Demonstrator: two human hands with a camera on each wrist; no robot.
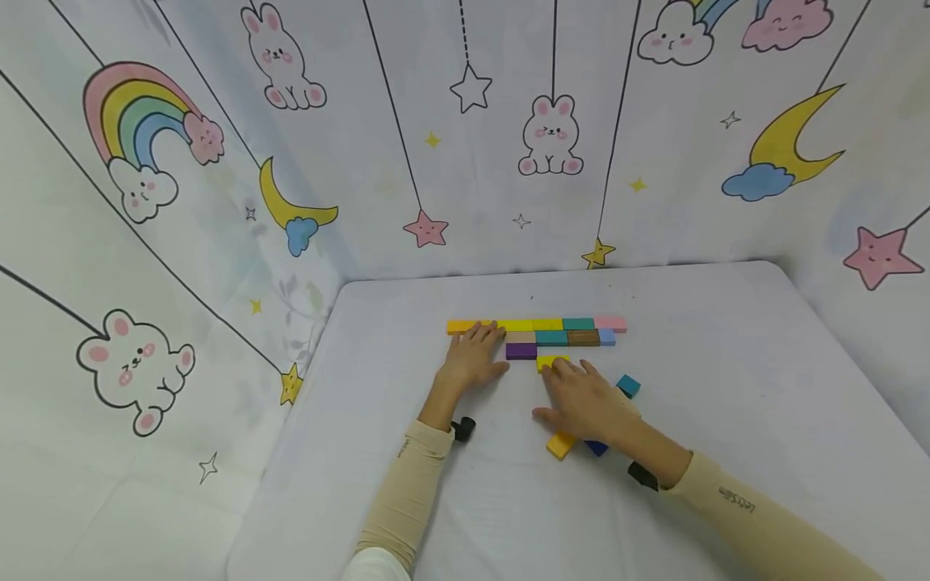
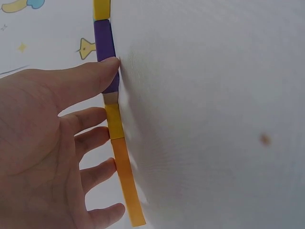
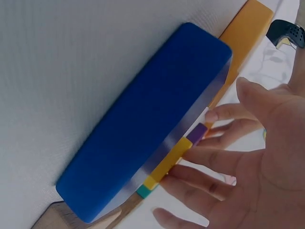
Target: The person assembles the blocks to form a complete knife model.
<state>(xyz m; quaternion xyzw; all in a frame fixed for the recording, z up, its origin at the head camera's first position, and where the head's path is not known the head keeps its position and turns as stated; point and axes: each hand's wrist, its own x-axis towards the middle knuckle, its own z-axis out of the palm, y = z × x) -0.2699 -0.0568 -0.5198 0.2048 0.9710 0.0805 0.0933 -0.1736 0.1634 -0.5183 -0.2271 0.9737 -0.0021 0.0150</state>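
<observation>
Colored wooden blocks lie in rows on the white table. My left hand (image 1: 472, 355) is at the left end of the rows, its fingertips against the orange block (image 2: 127, 181) and the yellow one beside it. Its thumb lies near the purple block (image 2: 105, 43). My right hand (image 1: 584, 399) has its fingers extended, with fingertips touching a loose yellow block (image 1: 550, 362) just below and right of the purple block (image 3: 196, 134). Near the right wrist a large-looking blue block (image 3: 147, 119) lies, partly hidden by the hand in the head view.
Teal, brown, light blue and pink blocks (image 1: 610, 323) extend the rows to the right. A yellow-orange block (image 1: 561, 445) and a teal block (image 1: 628, 386) lie around the right hand. Behind the table (image 1: 726, 347) hangs a printed cloth (image 1: 494, 186).
</observation>
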